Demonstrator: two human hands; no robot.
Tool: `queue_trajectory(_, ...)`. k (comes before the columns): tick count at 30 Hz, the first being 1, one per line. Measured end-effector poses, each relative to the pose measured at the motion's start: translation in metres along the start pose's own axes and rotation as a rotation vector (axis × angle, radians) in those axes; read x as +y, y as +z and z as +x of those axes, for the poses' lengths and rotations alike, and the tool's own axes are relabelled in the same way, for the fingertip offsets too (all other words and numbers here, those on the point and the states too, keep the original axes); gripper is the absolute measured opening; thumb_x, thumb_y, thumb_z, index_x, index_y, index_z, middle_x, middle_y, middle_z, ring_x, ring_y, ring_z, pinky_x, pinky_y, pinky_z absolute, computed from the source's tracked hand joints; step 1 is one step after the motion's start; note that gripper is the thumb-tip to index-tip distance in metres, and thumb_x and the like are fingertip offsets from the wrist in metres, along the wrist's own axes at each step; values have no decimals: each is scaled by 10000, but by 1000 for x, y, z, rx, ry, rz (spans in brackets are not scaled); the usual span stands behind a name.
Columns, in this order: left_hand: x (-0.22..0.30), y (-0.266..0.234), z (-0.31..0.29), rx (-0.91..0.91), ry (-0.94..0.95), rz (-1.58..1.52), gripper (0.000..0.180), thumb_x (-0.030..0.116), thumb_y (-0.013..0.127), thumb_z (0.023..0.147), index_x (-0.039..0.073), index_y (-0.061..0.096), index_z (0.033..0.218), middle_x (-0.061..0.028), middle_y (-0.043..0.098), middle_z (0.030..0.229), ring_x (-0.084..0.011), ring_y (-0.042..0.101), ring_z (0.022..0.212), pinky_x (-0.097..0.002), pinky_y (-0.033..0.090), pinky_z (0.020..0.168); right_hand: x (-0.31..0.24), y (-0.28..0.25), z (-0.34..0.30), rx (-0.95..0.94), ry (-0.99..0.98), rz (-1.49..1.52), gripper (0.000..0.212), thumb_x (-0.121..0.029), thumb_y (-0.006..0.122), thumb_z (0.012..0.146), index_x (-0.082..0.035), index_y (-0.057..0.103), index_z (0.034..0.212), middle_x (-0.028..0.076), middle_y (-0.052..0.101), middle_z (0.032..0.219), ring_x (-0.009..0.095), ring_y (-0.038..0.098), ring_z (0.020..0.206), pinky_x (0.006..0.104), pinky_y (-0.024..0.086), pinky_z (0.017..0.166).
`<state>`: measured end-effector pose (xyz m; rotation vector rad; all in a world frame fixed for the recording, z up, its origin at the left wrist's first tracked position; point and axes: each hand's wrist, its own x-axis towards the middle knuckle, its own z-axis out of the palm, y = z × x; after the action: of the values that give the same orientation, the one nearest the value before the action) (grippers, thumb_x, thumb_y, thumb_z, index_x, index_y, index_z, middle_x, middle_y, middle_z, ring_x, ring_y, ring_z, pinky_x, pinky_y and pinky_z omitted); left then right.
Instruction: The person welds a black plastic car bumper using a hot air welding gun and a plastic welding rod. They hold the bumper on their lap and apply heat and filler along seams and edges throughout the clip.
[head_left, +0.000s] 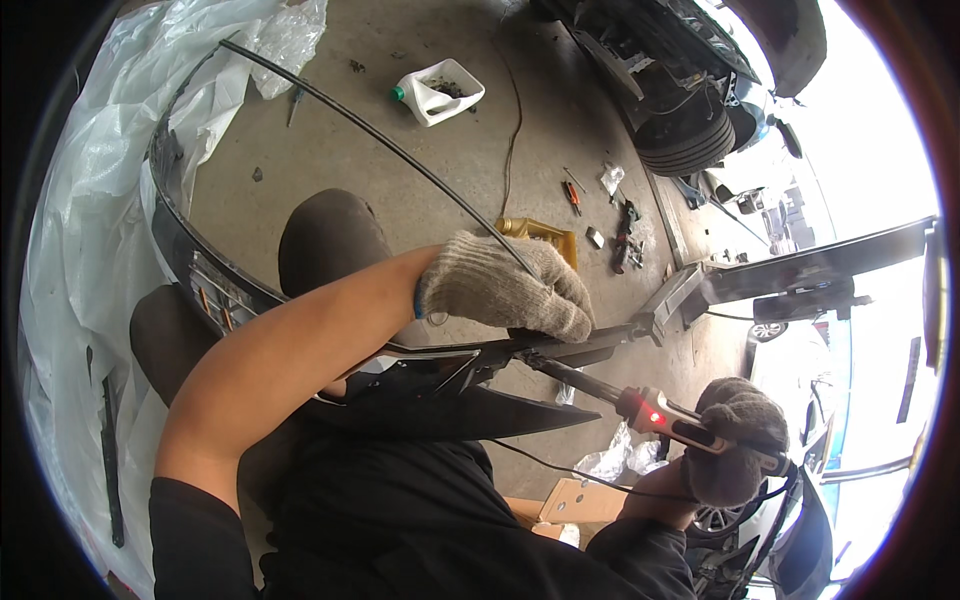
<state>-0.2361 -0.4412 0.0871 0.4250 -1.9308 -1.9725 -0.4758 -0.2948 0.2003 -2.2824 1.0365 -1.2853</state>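
Note:
My left hand (pixel 510 285), in a grey-brown knit glove, is closed around the lower end of a long thin black strip (pixel 370 142). Its fingertips rest by the edge of a black plastic car part (pixel 480 358) lying across my lap. My right hand (pixel 738 440), also gloved, grips a corded, soldering-iron-like tool (pixel 672 420) with a glowing red light. The tool's dark shaft reaches up-left to the part, just below my left hand; its tip is hard to make out. A long curved black panel (pixel 180 225) with a slotted section bends round at my left.
Crumpled plastic sheeting (pixel 90 240) covers the left side. On the floor are a cut white jug (pixel 440 92), a yellow container (pixel 555 238), an orange-handled tool (pixel 571 198) and a cardboard box (pixel 575 502). A metal stand arm (pixel 820 265) extends at right; a car wheel (pixel 688 140) sits beyond.

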Motion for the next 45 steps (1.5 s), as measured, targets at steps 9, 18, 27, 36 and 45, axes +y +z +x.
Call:
queue_trajectory(9, -4, 0, 3, 5, 11, 16, 328, 276, 667, 893, 18, 699, 1094, -115, 689, 1018, -200, 625, 958, -307, 487, 871, 0, 13, 2, 112, 37, 21, 353, -289, 670, 727, 57, 663, 795, 107, 569, 588, 208, 522, 504, 316, 367, 485)
queue_trajectory(18, -4, 2, 4, -3, 15, 21, 349, 289, 671, 883, 18, 697, 1101, -124, 687, 1025, -214, 621, 974, -321, 473, 892, 4, 8, -7, 81, 0, 185, 340, -283, 699, 707, 46, 671, 787, 137, 610, 611, 210, 536, 496, 327, 371, 495)
queue_trajectory(27, -1, 2, 0, 15, 9, 3, 357, 290, 673, 889, 16, 694, 1116, -127, 688, 1030, -203, 620, 986, -319, 475, 892, -8, 22, -6, 177, 78, -73, 299, -258, 749, 778, 37, 702, 779, 120, 631, 633, 244, 597, 531, 337, 467, 517)
queue_trajectory(36, 1, 3, 0, 12, -18, -15, 334, 258, 667, 885, 12, 698, 1110, -122, 702, 1007, -189, 646, 928, -298, 503, 839, -5, 30, -8, 310, 76, 35, 416, -368, 810, 729, 32, 711, 791, 105, 640, 637, 216, 596, 536, 308, 470, 519)
queue_trajectory(45, 3, 2, -2, 9, 0, -13, 343, 255, 658, 884, 3, 694, 1115, -129, 701, 1011, -196, 648, 940, -310, 507, 861, -9, 32, -4, 308, 52, 8, 407, -364, 814, 730, 25, 717, 798, 103, 647, 649, 216, 609, 548, 305, 489, 525)
